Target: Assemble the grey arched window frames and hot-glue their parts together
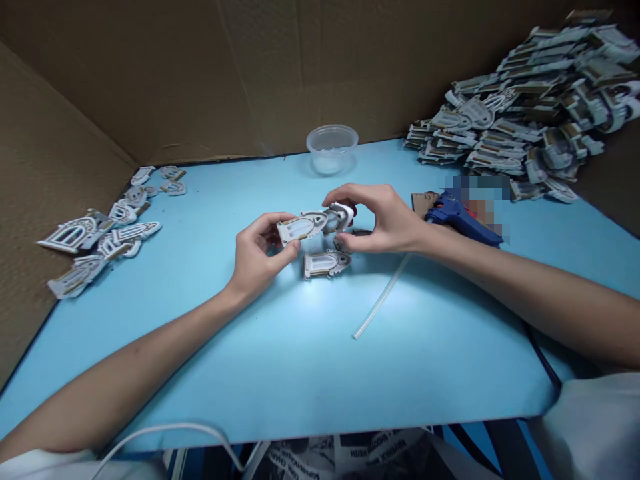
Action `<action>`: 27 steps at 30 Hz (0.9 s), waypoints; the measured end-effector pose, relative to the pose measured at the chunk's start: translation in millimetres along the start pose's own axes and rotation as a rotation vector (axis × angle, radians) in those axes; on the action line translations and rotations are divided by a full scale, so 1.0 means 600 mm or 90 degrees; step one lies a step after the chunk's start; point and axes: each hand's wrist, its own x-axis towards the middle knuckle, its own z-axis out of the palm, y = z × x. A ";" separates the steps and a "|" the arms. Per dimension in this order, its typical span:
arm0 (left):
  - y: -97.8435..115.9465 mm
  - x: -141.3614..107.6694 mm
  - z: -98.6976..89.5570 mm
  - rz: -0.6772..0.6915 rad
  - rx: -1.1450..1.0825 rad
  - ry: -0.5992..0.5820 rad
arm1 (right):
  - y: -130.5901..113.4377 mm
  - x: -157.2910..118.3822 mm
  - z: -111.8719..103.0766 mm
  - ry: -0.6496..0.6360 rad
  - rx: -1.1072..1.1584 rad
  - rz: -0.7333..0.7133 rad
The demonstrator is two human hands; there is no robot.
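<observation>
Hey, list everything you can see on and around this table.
tabletop: one, light blue, centre
cardboard walls: two or more, brown, behind and left of the tabletop
heap of arched pieces: too many to count, white and gold, back right
loose arched pieces: about a dozen, white and gold, left
arched piece on the tabletop: one, white and gold, just below the hands
plastic tub: one, clear, back centre
glue gun: one, blue, right of the right hand
glue stick: one, translucent, below the right hand
arched piece held: one, white and gold, in the left hand
white piece: one, white with a red end, pinched by the right hand
left hand: one, centre left
right hand: one, centre right
</observation>
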 end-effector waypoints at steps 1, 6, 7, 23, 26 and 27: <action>0.001 -0.001 0.000 0.024 -0.007 0.008 | 0.001 -0.004 0.008 0.015 0.031 -0.021; -0.004 -0.005 0.000 0.117 -0.078 0.080 | 0.014 -0.019 0.024 0.057 0.277 0.039; -0.006 -0.005 0.000 0.120 -0.101 0.088 | 0.015 -0.020 0.023 0.060 0.315 0.061; -0.008 -0.010 -0.006 0.075 -0.191 -0.023 | 0.004 -0.024 0.015 0.066 0.445 0.169; -0.009 -0.009 -0.006 0.068 -0.186 -0.018 | 0.000 -0.024 0.013 0.064 0.445 0.178; -0.009 -0.009 -0.006 0.065 -0.181 -0.014 | 0.000 -0.024 0.013 0.061 0.440 0.183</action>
